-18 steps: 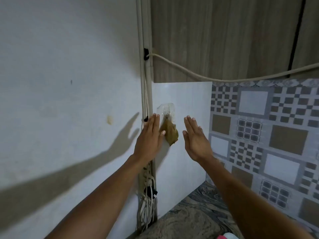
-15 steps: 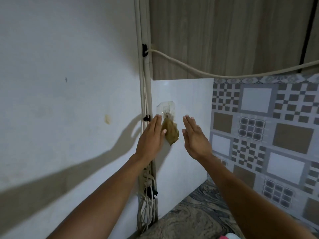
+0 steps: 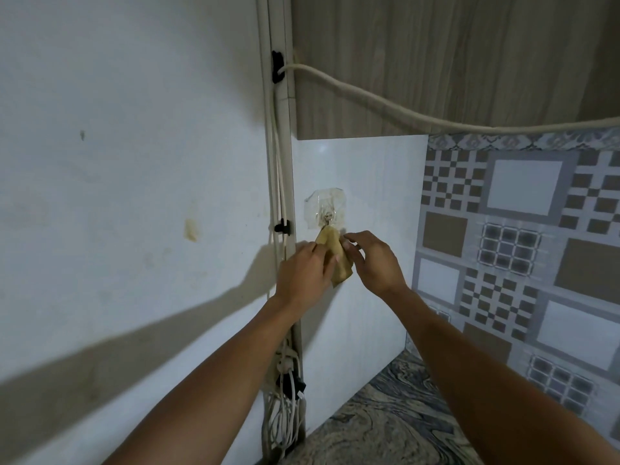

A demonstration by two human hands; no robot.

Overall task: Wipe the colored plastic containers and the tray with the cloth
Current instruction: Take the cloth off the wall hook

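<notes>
White wall (image 3: 134,169); curled hands (image 3: 303,271) (image 3: 375,260) around cloth (image 3: 330,241)

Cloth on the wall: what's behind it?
A white wall panel, with a clear stick-on hook just above it holding the top of the cloth. The left hand and right hand grip the cloth, so the panel directly behind it is covered.
</notes>
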